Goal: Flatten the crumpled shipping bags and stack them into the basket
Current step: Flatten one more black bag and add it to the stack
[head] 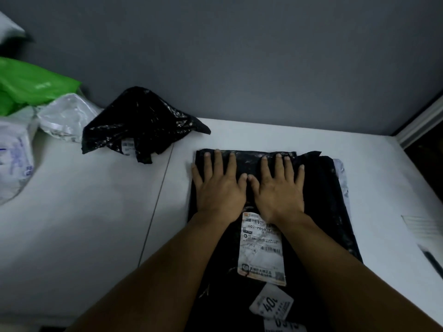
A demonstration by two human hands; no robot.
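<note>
Pressing palms-down side by side, the left hand [219,188] and right hand [279,190] lie flat on one black shipping bag [248,160] at centre-right of the frame. The fingers of both are straight and spread, the two thumbs almost meeting in the middle. That bag lies flat on the white counter [84,200], topping a pile of three. A second black bag [318,188] juts out to its right, and a pale grey bag [341,180] shows only as a strip at the pile's right edge. One large shipping label [261,250] sits on the top bag just below the wrists. Two smaller white tags [272,303] lie near the bottom edge. One crumpled black bag [143,121], peaked and bearing a small label, stands apart at upper centre-left. Along the left edge are one green bag [31,85] and three whitish bags [67,116], all crumpled.
</note>
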